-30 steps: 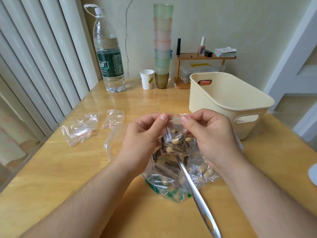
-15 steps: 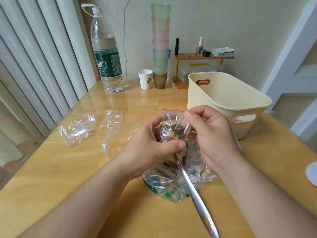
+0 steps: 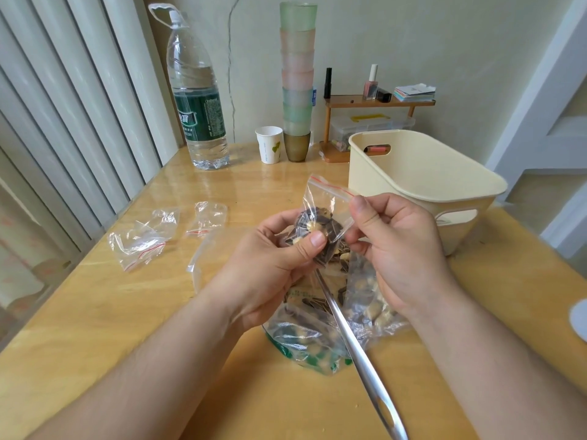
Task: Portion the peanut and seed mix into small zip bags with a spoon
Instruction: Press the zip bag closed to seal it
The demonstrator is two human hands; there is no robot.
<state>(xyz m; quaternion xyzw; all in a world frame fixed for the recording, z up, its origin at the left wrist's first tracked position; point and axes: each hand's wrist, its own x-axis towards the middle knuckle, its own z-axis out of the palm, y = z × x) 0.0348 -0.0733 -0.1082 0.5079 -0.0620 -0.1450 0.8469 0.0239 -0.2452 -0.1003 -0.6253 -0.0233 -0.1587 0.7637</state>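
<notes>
A small zip bag [image 3: 320, 214] holding peanuts and dark seeds is lifted above the table centre. My left hand [image 3: 270, 265] grips its filled lower part, thumb pressed on the front. My right hand [image 3: 397, 249] pinches the bag's right top corner by the red zip line. Below lies the large clear bag of peanut and seed mix [image 3: 317, 331] with green print. A metal spoon [image 3: 359, 354] rests in it, handle pointing toward me, bowl hidden under my hands.
Two empty small zip bags [image 3: 143, 239] [image 3: 208, 217] lie on the wooden table [image 3: 95, 312] at left. A cream plastic basket [image 3: 422, 182] stands at right. Behind are a large water bottle [image 3: 198, 106], a paper cup [image 3: 269, 149], a stack of cups [image 3: 298, 81] and a small shelf [image 3: 378, 103].
Both hands had pinched the small bag's top edge. My left hand then slid down to grip the filled part, and the bag rose and spread out, its zip top now showing.
</notes>
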